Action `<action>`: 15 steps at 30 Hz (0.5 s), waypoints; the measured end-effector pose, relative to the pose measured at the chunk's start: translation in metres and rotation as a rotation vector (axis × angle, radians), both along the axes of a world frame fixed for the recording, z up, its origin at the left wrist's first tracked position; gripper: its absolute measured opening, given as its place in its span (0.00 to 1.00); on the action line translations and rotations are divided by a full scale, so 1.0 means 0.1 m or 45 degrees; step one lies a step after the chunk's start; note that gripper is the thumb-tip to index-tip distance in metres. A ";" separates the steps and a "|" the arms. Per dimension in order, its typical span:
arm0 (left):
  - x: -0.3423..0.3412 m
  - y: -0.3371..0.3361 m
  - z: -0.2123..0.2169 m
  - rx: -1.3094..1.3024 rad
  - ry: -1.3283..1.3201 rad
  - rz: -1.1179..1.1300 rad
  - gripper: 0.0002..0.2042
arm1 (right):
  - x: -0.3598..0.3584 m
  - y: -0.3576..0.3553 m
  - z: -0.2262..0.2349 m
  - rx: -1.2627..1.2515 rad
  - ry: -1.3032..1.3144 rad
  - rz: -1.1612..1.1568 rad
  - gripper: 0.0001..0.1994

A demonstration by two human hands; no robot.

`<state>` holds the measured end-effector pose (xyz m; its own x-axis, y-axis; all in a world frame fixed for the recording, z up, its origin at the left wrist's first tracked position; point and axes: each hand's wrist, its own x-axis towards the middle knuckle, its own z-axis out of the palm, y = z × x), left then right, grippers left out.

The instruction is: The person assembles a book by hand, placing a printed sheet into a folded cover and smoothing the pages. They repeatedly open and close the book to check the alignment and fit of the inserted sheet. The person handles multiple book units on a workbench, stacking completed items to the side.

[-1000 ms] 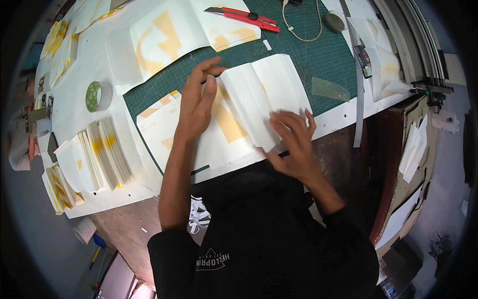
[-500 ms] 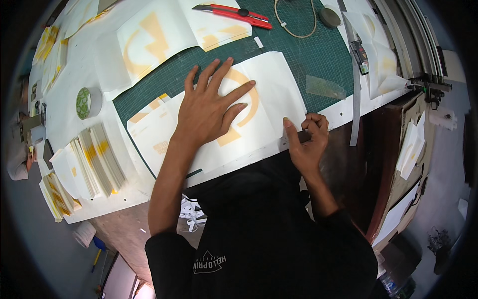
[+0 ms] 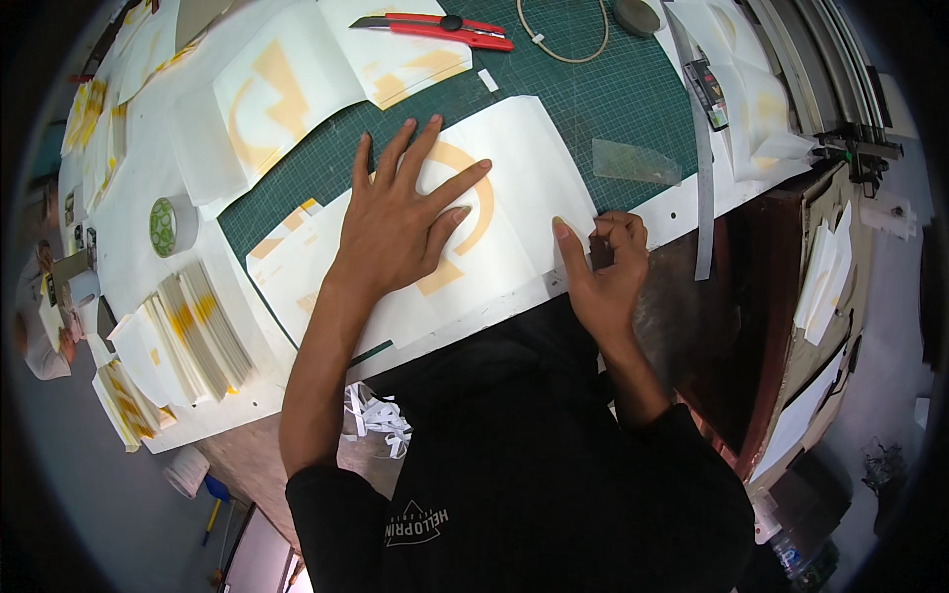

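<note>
White paper, orange-printed: one sheet, on the green mat toward the six o'clock table edge. Left hand: palm down on it, fingers spread, clasping nothing. Right hand: at the sheet's four o'clock corner, fingers curled, thumb out; whether it pinches, I cannot tell. Change: panels raised a second ago now lie flat, leaving the sheet, I judge, steadier to handle. Cutter, red: twelve o'clock. Tape: nine. Booklets: eight.
</note>
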<state>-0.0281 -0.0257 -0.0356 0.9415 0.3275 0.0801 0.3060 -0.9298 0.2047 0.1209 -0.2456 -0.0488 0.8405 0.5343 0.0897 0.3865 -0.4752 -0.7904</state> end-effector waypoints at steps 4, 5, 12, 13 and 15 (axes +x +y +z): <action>0.00 0.00 0.01 0.004 -0.006 -0.001 0.22 | 0.01 0.00 -0.02 0.022 -0.141 0.030 0.15; 0.00 0.00 0.01 0.005 -0.006 -0.001 0.22 | 0.01 0.00 -0.02 0.040 -0.149 0.030 0.14; -0.01 -0.01 0.00 0.027 -0.032 0.008 0.22 | 0.04 0.04 0.00 0.072 -0.323 0.076 0.10; -0.01 -0.02 0.01 0.022 -0.031 0.011 0.22 | 0.04 0.04 -0.02 0.082 -0.320 0.079 0.10; -0.01 -0.03 0.02 0.013 -0.040 0.014 0.22 | 0.05 0.04 -0.06 0.100 -0.369 0.085 0.09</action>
<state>-0.0290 -0.0284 -0.0340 0.9346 0.3371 0.1132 0.3100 -0.9283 0.2053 0.1261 -0.2420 -0.0546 0.7371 0.5695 0.3638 0.6295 -0.3828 -0.6762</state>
